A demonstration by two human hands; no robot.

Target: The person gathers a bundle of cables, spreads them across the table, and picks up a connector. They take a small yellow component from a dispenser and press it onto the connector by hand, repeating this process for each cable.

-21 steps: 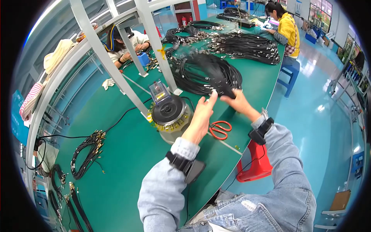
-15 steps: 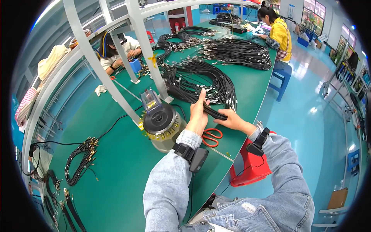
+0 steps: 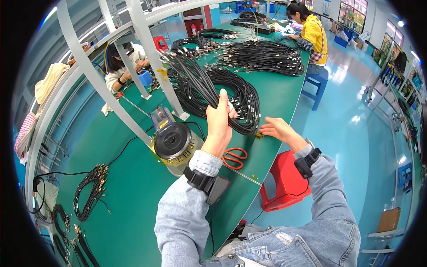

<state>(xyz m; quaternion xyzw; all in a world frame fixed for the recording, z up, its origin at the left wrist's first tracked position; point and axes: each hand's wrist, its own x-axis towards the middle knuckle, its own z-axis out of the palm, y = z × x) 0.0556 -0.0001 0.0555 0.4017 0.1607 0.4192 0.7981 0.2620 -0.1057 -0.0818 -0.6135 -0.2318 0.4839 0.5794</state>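
Observation:
A thick bundle of black cables (image 3: 195, 78) is gripped in my left hand (image 3: 219, 122), its fingers wrapped round it and the thumb pointing up. The bundle slants up and away, its metal-tipped ends near the grey frame post. My right hand (image 3: 282, 131) is apart from the bundle at the table's right edge, fingers stretched out. Just by its fingertips is a small yellow piece (image 3: 259, 135); I cannot tell whether they touch it. Red-handled scissors (image 3: 234, 158) lie beside my left wrist. A round tape dispenser (image 3: 172, 142) with yellow strips around its rim stands left of that hand.
More black cables (image 3: 262, 58) lie across the green table (image 3: 133, 187), with a smaller coil (image 3: 89, 191) at left. A grey metal frame (image 3: 153, 53) rises from the table. Two people work farther back. A red stool (image 3: 284, 182) stands at the right edge.
My left hand has raised and tilted the cable bundle, so its far ends now stand higher. The right hand has let go of the near end and moved right. The view has shifted slightly.

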